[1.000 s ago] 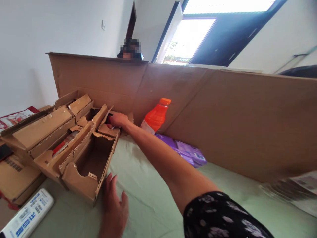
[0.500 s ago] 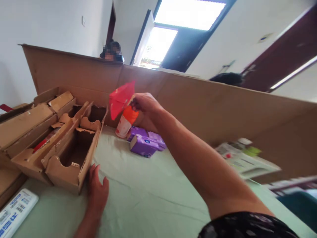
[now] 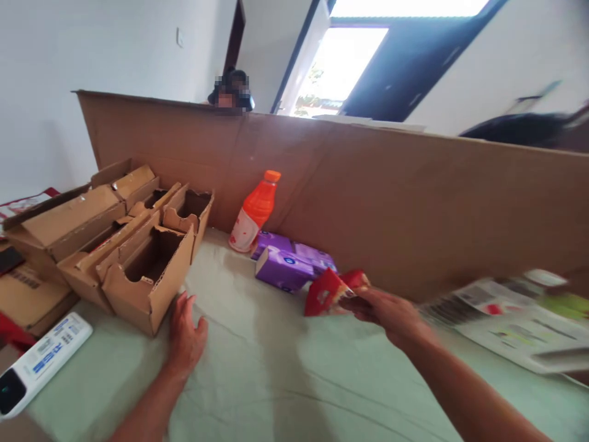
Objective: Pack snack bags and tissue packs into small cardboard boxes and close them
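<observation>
My right hand (image 3: 391, 313) pinches a crumpled, shiny red packet (image 3: 324, 293) by its end, just right of the purple tissue packs (image 3: 285, 269). Print on the packet is too blurred to read. My left hand (image 3: 188, 334) rests on the green cloth with its fingers apart, beside the front cardboard box (image 3: 133, 301), and holds nothing. An orange bottle (image 3: 257, 209) with a pale label stands behind the purple packs, close to the cardboard wall.
Several open cardboard boxes (image 3: 59, 221) stand at the left. A white device (image 3: 50, 362) lies at the lower left. Blurred white packaging (image 3: 497, 331) is at the right. A cardboard wall (image 3: 391, 202) runs along the back, with a person (image 3: 232, 92) beyond it.
My right hand has carried the red packet from in front of the orange bottle, right and down past the purple packs. My left hand stays by the box. The view has turned right.
</observation>
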